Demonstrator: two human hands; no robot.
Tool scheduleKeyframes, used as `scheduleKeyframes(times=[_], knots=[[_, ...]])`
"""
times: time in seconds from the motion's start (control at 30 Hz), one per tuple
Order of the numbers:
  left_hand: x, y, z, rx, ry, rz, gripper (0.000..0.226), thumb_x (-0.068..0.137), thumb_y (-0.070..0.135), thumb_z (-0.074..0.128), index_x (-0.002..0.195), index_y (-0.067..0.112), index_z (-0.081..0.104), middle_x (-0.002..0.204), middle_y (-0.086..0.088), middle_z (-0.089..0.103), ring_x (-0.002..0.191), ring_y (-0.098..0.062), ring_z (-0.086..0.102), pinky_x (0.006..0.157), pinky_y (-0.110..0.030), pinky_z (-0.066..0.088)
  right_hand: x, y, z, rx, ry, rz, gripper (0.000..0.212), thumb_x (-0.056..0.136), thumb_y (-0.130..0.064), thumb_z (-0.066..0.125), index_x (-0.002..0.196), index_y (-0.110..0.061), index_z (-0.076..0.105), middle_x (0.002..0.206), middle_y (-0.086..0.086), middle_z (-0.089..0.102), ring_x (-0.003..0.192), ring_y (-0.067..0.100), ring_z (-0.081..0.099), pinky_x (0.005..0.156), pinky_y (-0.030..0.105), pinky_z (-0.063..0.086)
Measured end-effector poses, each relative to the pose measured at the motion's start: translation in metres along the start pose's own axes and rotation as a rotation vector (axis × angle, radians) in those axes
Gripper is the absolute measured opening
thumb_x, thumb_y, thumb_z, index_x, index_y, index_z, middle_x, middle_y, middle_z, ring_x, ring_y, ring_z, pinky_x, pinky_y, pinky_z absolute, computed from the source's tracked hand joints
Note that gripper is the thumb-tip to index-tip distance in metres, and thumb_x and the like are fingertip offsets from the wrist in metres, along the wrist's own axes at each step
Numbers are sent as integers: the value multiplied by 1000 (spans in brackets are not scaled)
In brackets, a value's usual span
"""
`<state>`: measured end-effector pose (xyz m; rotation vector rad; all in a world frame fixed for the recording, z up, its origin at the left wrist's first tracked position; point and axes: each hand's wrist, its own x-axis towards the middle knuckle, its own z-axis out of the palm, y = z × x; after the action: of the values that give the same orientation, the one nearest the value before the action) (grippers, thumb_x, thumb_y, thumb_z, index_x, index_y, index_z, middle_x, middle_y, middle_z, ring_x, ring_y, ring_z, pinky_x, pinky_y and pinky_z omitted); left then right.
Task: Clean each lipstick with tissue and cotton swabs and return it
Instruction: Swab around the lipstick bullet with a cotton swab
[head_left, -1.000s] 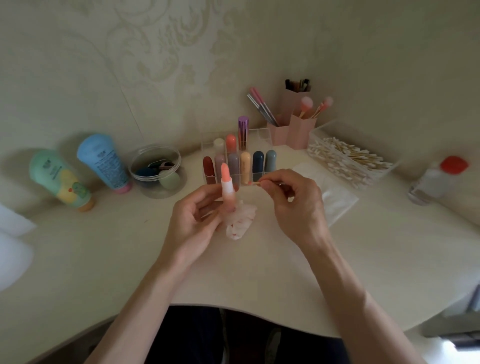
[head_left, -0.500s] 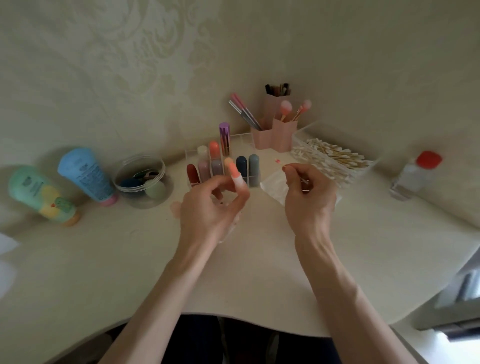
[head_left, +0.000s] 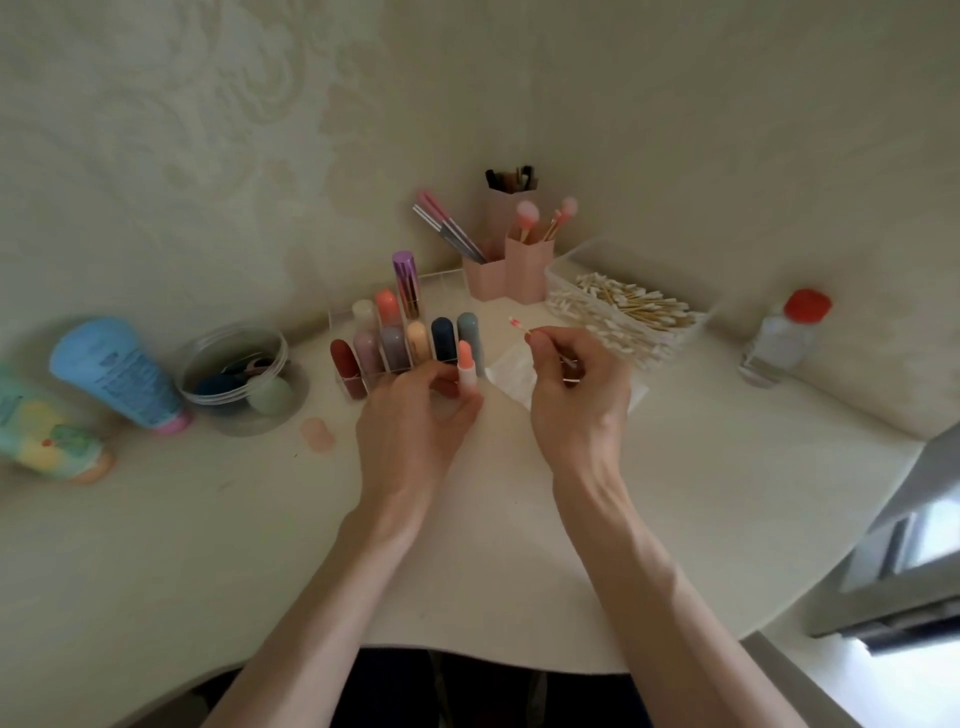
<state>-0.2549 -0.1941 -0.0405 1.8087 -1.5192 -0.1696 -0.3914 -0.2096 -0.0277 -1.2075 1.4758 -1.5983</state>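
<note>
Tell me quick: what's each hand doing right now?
Left hand: closed around the uncapped coral lipstick, held upright.
Right hand: pinching a cotton swab, tip stained pink.

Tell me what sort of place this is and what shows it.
Probably a home dressing table set in a wallpapered corner: upright lipsticks, makeup brushes in pink holders, and a clear box of cotton swabs stand along the wall.

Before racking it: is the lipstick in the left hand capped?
Uncapped. The lipstick in the left hand shows its bare orange tip; what looks like its cap lies on the desk.
</note>
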Motion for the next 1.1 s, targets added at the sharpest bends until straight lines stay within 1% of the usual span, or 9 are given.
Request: scheduleKeyframes(times=[0.2, 0.37, 0.57, 0.63, 0.7, 0.77, 0.83, 0.97, 1.1], knots=[[-2, 6, 0, 54, 21, -31, 34, 103, 53, 51, 88, 33, 74, 81, 16, 70, 83, -16, 66, 63, -29, 39, 0, 1, 0, -1, -3, -8, 11, 101, -16, 68, 99, -19, 79, 84, -16, 72, 77, -5, 62, 69, 8, 44], [-5, 6, -7, 0, 48, -18, 25, 98, 52, 60, 94, 33, 76, 88, 15, 73, 87, -14, 68, 72, -31, 51, 0, 1, 1, 11, 0, -15, 11, 102, -16, 68, 98, -19, 78, 82, -16, 72, 75, -5, 62, 69, 8, 43], [-20, -8, -43, -28, 201, 167, 15, 96, 35, 71, 102, 22, 76, 95, 10, 75, 86, -14, 68, 74, -32, 52, -3, -5, 1, 90, -13, -58, 12, 104, -18, 65, 100, -20, 76, 82, -15, 71, 74, -1, 59, 70, 13, 43], [-30, -24, -62, 36, 289, 188, 11, 95, 20, 71, 105, 19, 75, 97, 6, 74, 87, -18, 66, 75, -32, 51, -7, -9, 2, 115, -52, -135, 13, 105, -18, 62, 101, -19, 74, 80, -16, 67, 69, -1, 53, 67, 14, 40], [-36, -43, -77, 129, 330, 200, 17, 93, 12, 72, 109, 16, 75, 105, 2, 73, 96, -21, 66, 85, -30, 49, -13, -14, 4, 125, -126, -240, 14, 105, -16, 62, 99, -23, 72, 78, -18, 65, 64, 1, 47, 62, 14, 36], [-36, -62, -87, 208, 299, 185, 24, 94, 14, 73, 118, 14, 74, 119, -1, 73, 109, -23, 66, 94, -31, 49, -18, -16, 8, 114, -217, -315, 14, 104, -13, 64, 101, -23, 73, 80, -19, 67, 63, 3, 48, 60, 13, 35], [-34, -76, -91, 258, 214, 153, 31, 95, 22, 74, 124, 14, 72, 127, -2, 71, 115, -23, 65, 95, -35, 50, -22, -12, 12, 67, -328, -362, 15, 105, -8, 61, 107, -15, 75, 80, -17, 66, 64, 6, 50, 62, 13, 36], [-30, -86, -93, 267, 87, 129, 23, 95, 30, 73, 115, 18, 76, 114, 1, 74, 102, -24, 67, 83, -35, 51, -29, -3, 19, -70, -518, -430, 24, 107, -4, 54, 116, -14, 75, 84, -21, 62, 77, 3, 60, 72, 11, 40], [-26, -90, -94, 172, 73, 77, 21, 90, 39, 73, 103, 23, 77, 96, 11, 73, 78, -11, 66, 73, -29, 53, -33, 8, 24, -224, -585, -486, 22, 106, -13, 56, 115, -22, 73, 86, -14, 68, 80, 11, 67, 72, 30, 53]])
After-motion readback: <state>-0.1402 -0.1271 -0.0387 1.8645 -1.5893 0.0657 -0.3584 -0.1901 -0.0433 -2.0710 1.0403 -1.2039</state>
